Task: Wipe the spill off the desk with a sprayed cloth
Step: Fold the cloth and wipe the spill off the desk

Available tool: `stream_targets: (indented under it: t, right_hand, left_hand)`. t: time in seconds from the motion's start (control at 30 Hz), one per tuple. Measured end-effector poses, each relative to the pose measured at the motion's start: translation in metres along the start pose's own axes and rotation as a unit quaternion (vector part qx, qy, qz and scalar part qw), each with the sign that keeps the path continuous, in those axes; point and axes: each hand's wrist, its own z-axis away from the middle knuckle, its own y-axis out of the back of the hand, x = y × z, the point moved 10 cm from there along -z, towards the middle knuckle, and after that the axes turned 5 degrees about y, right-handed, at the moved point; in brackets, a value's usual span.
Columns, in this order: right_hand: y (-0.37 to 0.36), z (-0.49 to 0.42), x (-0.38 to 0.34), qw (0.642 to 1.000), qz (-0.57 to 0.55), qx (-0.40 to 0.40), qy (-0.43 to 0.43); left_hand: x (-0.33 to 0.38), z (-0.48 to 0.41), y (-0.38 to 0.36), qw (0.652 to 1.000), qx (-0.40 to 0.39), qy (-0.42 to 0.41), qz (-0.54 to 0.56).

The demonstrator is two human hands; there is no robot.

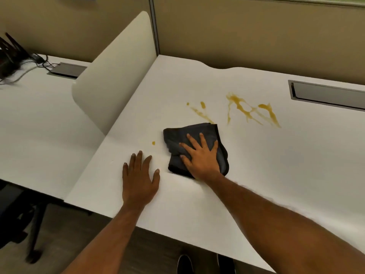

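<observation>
A dark grey folded cloth lies flat on the white desk. My right hand presses down on it with the fingers spread. My left hand rests flat on the desk just left of the cloth, fingers apart, holding nothing. Yellow-brown spill streaks run across the desk beyond the cloth, to its upper right. A thinner smear reaches the cloth's far edge. One small drop sits left of the cloth. No spray bottle is in view.
A rounded cream divider panel stands at the desk's left edge. A grey cable hatch is set in the desk at the far right. The neighbouring desk holds black cables and another hatch. A chair base stands below left.
</observation>
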Motion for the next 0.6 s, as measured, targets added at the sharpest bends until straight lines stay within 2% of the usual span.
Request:
stream_targets:
  t: [0.07,0.1,0.13,0.23,0.27,0.3,0.43,0.47,0.57,0.6]
  right_hand:
    - [0.002,-0.025,0.012,0.997,-0.004,0.001,-0.076]
    - [0.0,-0.033,0.005,0.996,0.002,0.001,-0.084]
    - [-0.005,-0.038,-0.01,0.998,0.013,0.001,-0.057]
    - [-0.019,-0.039,-0.057,0.992,0.042,-0.022,0.115]
    - [-0.017,-0.046,-0.058,0.989,0.037,-0.027,0.139]
    - [-0.013,-0.058,-0.054,0.99,0.028,-0.027,0.133]
    - [-0.007,-0.091,-0.029,0.999,0.009,-0.009,-0.04]
    - [-0.01,-0.091,-0.037,0.999,0.017,-0.013,-0.032]
    - [-0.02,-0.087,-0.063,0.991,0.061,-0.042,0.114]
    - [-0.017,-0.091,-0.059,0.988,0.057,-0.046,0.136]
  left_hand:
    - [-0.01,0.0,-0.001,1.0,-0.002,-0.007,-0.002]
    - [-0.011,0.0,0.0,1.0,0.002,-0.008,0.002]
    - [-0.012,0.0,0.0,1.0,0.009,-0.007,0.006]
    - [-0.009,-0.001,0.0,1.0,0.014,-0.005,0.004]
    - [-0.009,-0.001,0.001,1.0,0.012,-0.004,0.003]
    - [-0.01,-0.001,0.001,1.0,0.011,-0.002,0.004]
    - [-0.013,-0.001,-0.001,1.0,0.011,0.006,0.002]
    - [-0.013,-0.002,-0.002,1.0,0.01,0.007,-0.001]
    - [-0.014,-0.002,-0.001,1.0,0.011,0.01,-0.01]
    - [-0.013,-0.002,-0.001,1.0,0.011,0.01,-0.008]
